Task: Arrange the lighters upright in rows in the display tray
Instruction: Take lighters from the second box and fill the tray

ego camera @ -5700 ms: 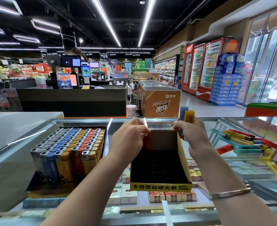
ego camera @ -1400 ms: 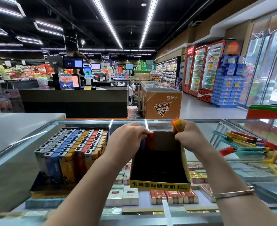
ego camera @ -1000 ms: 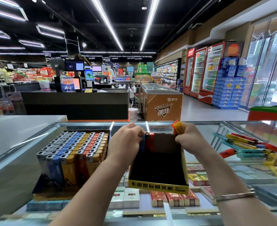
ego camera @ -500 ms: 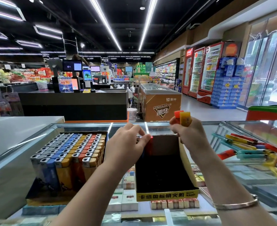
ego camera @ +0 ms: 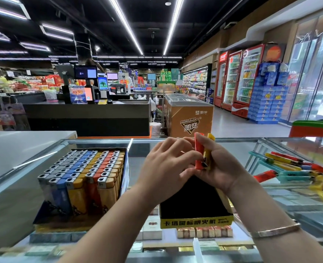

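Right, right hand (ego camera: 216, 168) grips red lighter (ego camera: 199, 150) and yellow lighter (ego camera: 208, 150) inverted at frame centre, left hand (ego camera: 166, 168) fingers pinching the red one: fumbled handover could drop it into the display tray (ego camera: 196, 222).

A red lighter (ego camera: 199, 152) and a yellow lighter (ego camera: 208, 151) are standing side by side, metal heads pointing down, above the far end of the display tray (ego camera: 194, 222). The tray, black inside with a yellow printed front lip, is sitting on the glass counter. More loose lighters (ego camera: 289, 168) are lying flat in a heap to its right.
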Demonstrator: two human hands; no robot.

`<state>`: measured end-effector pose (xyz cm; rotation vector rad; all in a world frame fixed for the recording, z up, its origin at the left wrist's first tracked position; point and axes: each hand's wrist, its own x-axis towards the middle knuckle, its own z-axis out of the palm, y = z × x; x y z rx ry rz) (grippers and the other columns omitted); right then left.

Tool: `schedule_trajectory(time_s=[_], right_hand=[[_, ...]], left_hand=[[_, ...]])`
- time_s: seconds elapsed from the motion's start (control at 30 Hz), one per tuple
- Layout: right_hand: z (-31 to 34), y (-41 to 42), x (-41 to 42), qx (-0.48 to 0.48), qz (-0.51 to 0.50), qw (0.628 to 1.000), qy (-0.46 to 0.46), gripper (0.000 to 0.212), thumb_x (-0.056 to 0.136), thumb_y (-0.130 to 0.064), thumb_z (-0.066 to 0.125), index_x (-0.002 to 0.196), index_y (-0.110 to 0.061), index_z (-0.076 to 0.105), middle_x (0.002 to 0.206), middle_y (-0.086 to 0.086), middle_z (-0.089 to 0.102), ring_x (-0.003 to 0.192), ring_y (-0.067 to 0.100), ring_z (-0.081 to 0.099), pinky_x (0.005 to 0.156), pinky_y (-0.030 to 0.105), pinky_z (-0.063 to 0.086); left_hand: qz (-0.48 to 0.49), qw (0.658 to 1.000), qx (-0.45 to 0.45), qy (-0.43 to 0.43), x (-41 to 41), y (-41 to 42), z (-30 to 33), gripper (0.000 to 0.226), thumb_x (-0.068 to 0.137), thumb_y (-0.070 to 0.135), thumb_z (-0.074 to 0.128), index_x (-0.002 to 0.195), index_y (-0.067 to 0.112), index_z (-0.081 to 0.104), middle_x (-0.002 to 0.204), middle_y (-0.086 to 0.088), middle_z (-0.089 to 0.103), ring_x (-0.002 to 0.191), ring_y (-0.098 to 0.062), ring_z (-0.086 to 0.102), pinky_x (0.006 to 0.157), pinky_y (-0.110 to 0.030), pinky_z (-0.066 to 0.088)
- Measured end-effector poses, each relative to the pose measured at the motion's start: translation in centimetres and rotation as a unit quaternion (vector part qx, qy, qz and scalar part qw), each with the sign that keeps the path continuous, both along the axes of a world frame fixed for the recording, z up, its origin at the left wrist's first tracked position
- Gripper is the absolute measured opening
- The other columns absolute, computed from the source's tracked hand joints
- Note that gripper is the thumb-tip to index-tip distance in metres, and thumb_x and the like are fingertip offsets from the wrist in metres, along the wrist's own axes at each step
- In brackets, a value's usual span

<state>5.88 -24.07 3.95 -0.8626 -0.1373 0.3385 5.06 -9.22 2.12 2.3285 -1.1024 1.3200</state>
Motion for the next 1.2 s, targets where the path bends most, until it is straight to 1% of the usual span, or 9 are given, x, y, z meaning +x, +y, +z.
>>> schedule_trajectory(time_s=[0.13, 0.2, 0.4, 0.6, 0.77, 0.9, 1.0, 1.07, 1.2], right_hand=[[0.1, 0.4, -0.3, 0.024, 0.046, 0.999, 0.014, 0.035, 0.09, -0.029, 0.057, 0.112, -0.003, 0.06, 0.082, 0.016, 0.068, 0.068, 0.025, 0.069, 0.046, 0.031, 0.053], [0.1, 0.4, -0.4, 0.035, 0.069, 0.997, 0.016, 0.032, 0.087, -0.027, 0.06, 0.106, -0.002, 0.061, 0.074, 0.013, 0.067, 0.061, 0.022, 0.067, 0.044, 0.028, 0.052], [0.0, 0.3, 0.0, 0.004, 0.022, 1.0, -0.007, 0.026, 0.081, -0.02, 0.062, 0.1, -0.003, 0.059, 0.078, 0.014, 0.067, 0.071, 0.022, 0.069, 0.063, 0.035, 0.057], [0.0, 0.0, -0.2, -0.036, -0.029, 0.999, -0.009, 0.025, 0.073, -0.021, 0.067, 0.09, -0.002, 0.065, 0.097, 0.023, 0.069, 0.088, 0.032, 0.069, 0.072, 0.043, 0.059], [0.1, 0.3, 0.0, -0.079, -0.053, 0.993, -0.072, 0.029, 0.073, -0.02, 0.064, 0.094, 0.0, 0.066, 0.094, 0.022, 0.07, 0.084, 0.03, 0.07, 0.068, 0.036, 0.059], [0.4, -0.3, 0.4, -0.13, -0.217, 0.96, -0.117, 0.014, 0.082, -0.014, 0.063, 0.093, -0.005, 0.064, 0.078, 0.017, 0.069, 0.071, 0.027, 0.069, 0.059, 0.032, 0.057], [0.4, -1.0, 0.6, -0.294, -0.388, 0.855, -0.179, 0.012, 0.087, -0.01, 0.06, 0.078, -0.018, 0.064, 0.078, 0.006, 0.066, 0.072, 0.018, 0.063, 0.061, 0.025, 0.045], [0.3, -1.2, 0.7, -0.358, -0.419, 0.813, -0.189, 0.018, 0.085, -0.007, 0.06, 0.074, -0.021, 0.064, 0.081, 0.001, 0.065, 0.073, 0.011, 0.057, 0.061, 0.024, 0.039], [-0.3, -1.0, 1.0, -0.427, -0.308, 0.84, -0.13, 0.014, 0.078, 0.0, 0.062, 0.082, -0.012, 0.067, 0.09, 0.012, 0.067, 0.083, 0.02, 0.059, 0.071, 0.029, 0.046]], left_hand=[[0.006, 1.0, 0.004, 0.006, 0.1, 0.1, 0.0, 0.032, 0.077, 0.047, 0.062, 0.099, 0.026, 0.068, 0.111, 0.005, 0.062, 0.106, -0.015, 0.046, 0.09, -0.031, 0.039], [-0.003, 1.0, 0.006, 0.0, 0.1, 0.0, 0.1, 0.032, 0.082, 0.046, 0.057, 0.102, 0.023, 0.069, 0.113, 0.005, 0.064, 0.109, -0.014, 0.048, 0.094, -0.028, 0.036], [-0.044, 0.991, -0.108, 0.063, -0.3, 0.4, 0.5, 0.025, 0.092, 0.028, 0.051, 0.109, 0.018, 0.066, 0.105, 0.002, 0.066, 0.097, -0.016, 0.059, 0.076, -0.035, 0.052], [-0.163, 0.895, -0.29, 0.296, -0.5, 0.2, 0.6, 0.016, 0.087, 0.019, 0.062, 0.1, 0.027, 0.066, 0.089, 0.012, 0.07, 0.085, -0.003, 0.066, 0.076, -0.025, 0.055], [-0.173, 0.837, -0.4, 0.331, -0.2, 0.5, 0.9, 0.02, 0.084, 0.01, 0.065, 0.096, 0.026, 0.059, 0.086, 0.003, 0.07, 0.08, -0.009, 0.068, 0.071, -0.027, 0.055], [-0.169, 0.81, -0.48, 0.292, 0.1, 1.3, 1.6, 0.025, 0.088, 0.008, 0.058, 0.096, 0.032, 0.062, 0.092, 0.004, 0.067, 0.088, -0.01, 0.064, 0.079, -0.024, 0.053], [-0.165, 0.84, -0.442, 0.266, 0.2, 1.4, 1.6, 0.03, 0.089, 0.005, 0.056, 0.098, 0.033, 0.062, 0.096, 0.003, 0.065, 0.088, -0.008, 0.063, 0.075, -0.02, 0.053], [-0.142, 0.881, -0.371, 0.256, 0.3, 1.1, 1.1, 0.027, 0.087, 0.006, 0.059, 0.103, 0.027, 0.065, 0.095, 0.006, 0.064, 0.086, -0.007, 0.061, 0.073, -0.021, 0.053], [-0.043, 0.955, -0.219, 0.195, 0.6, 0.6, 0.1, 0.025, 0.086, 0.011, 0.063, 0.109, 0.02, 0.068, 0.096, 0.016, 0.062, 0.083, -0.004, 0.059, 0.073, -0.018, 0.049]])
